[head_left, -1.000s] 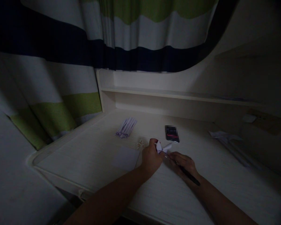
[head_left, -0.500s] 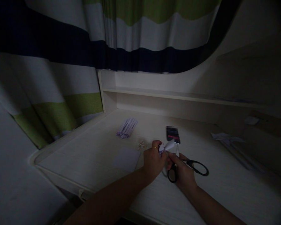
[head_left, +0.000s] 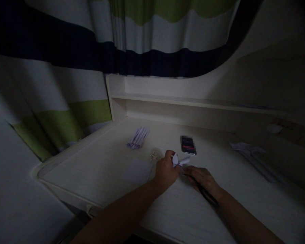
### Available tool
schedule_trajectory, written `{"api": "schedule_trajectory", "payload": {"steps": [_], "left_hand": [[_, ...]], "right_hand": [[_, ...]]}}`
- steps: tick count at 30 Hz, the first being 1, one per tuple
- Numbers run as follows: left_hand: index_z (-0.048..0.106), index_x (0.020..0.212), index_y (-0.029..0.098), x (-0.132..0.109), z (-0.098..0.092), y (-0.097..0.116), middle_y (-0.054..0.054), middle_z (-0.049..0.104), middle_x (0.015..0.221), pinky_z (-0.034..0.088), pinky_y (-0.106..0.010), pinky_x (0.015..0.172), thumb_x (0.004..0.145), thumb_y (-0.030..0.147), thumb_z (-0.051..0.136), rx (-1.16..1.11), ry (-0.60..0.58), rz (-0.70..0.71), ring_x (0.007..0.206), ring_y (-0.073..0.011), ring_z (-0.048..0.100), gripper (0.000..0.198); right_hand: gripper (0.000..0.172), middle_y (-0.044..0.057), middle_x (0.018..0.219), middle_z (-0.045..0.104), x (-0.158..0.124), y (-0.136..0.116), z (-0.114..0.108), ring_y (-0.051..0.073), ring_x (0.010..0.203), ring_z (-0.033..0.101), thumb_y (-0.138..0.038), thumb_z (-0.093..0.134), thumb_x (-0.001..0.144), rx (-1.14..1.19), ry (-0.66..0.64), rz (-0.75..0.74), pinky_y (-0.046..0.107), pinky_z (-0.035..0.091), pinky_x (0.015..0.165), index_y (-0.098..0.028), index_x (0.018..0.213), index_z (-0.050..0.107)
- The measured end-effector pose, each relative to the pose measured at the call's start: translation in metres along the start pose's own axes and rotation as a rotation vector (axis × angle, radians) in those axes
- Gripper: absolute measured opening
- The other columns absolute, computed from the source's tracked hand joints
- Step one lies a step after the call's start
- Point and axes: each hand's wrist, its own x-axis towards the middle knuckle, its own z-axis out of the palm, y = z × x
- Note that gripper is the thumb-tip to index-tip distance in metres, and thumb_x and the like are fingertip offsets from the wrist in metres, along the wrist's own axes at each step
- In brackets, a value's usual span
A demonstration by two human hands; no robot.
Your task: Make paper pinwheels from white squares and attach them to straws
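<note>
My left hand (head_left: 165, 169) is closed on a small folded piece of pale paper (head_left: 183, 161), whose flaps spread out like a bow above the fingertips. My right hand (head_left: 202, 179) grips a pair of scissors with black handles (head_left: 206, 194). The scissors are turned edge-on, with their handles pointing back toward the right wrist. Their front end lies close beneath the folded paper; whether the blades touch it is too dark to tell. Left of my left hand, a square sheet of pale paper (head_left: 137, 171) lies flat, with a small heap of whitish bits (head_left: 154, 155) behind it.
A bundle of pale folded paper strips (head_left: 138, 138) lies at the back left of the white desk (head_left: 96, 169). Behind my hands is a phone (head_left: 188, 145). Folded paper with long stems (head_left: 251, 154) rests at the right. A shelf (head_left: 167, 99) and striped curtain (head_left: 152, 37) stand behind.
The scissors have rotated in my right hand from showing both handle loops to edge-on. My right hand has turned palm-down and shifted slightly right; the left still holds the folded paper.
</note>
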Motion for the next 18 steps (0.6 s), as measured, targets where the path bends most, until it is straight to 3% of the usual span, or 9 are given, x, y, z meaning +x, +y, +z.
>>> {"api": "schedule_trajectory", "payload": {"steps": [4, 7, 9, 13, 18], "left_hand": [[0.043, 0.097, 0.02, -0.002, 0.0, 0.004, 0.002, 0.061, 0.075, 0.043, -0.022, 0.062, 0.065, 0.016, 0.054, -0.096, 0.061, -0.006, 0.067, -0.0126, 0.058, 0.035], [0.044, 0.097, 0.02, -0.004, -0.002, 0.007, 0.001, 0.061, 0.074, 0.043, -0.022, 0.063, 0.065, 0.017, 0.054, -0.106, 0.095, -0.009, 0.066, -0.0127, 0.058, 0.033], [0.045, 0.097, 0.02, -0.005, -0.003, 0.009, 0.001, 0.061, 0.074, 0.043, -0.023, 0.062, 0.066, 0.018, 0.053, -0.098, 0.113, -0.015, 0.066, -0.013, 0.058, 0.032], [0.046, 0.097, 0.02, -0.007, -0.005, 0.011, 0.0, 0.062, 0.074, 0.043, -0.024, 0.063, 0.068, 0.022, 0.052, -0.06, 0.121, -0.02, 0.067, -0.0143, 0.058, 0.03], [0.049, 0.096, 0.02, -0.008, -0.004, 0.012, -0.001, 0.062, 0.075, 0.044, -0.026, 0.065, 0.07, 0.027, 0.051, 0.01, 0.12, 0.004, 0.069, -0.0164, 0.059, 0.027]], "right_hand": [[0.011, 0.004, 0.07, 0.065, 0.006, -0.018, 0.007, 0.015, 0.058, 0.061, -0.024, 0.051, 0.076, -0.007, 0.19, 0.244, 0.023, 0.048, 0.051, -0.02, 0.07, 0.059], [0.022, 0.0, 0.053, 0.059, 0.013, -0.036, 0.011, 0.013, 0.046, 0.055, -0.033, 0.053, 0.074, 0.069, 0.304, 0.593, 0.022, 0.043, 0.043, -0.02, 0.057, 0.056], [0.027, 0.0, 0.05, 0.057, 0.019, -0.046, 0.012, 0.013, 0.046, 0.054, -0.035, 0.053, 0.075, 0.18, 0.345, 0.729, 0.022, 0.042, 0.043, -0.019, 0.052, 0.054], [0.033, 0.002, 0.051, 0.057, 0.026, -0.054, 0.017, 0.014, 0.048, 0.055, -0.033, 0.049, 0.077, 0.365, 0.432, 0.75, 0.024, 0.043, 0.045, -0.019, 0.047, 0.051], [0.03, 0.0, 0.047, 0.054, 0.024, -0.053, 0.028, 0.014, 0.043, 0.052, -0.035, 0.048, 0.078, 0.491, 0.504, 0.808, 0.024, 0.042, 0.043, -0.018, 0.054, 0.051]]}}
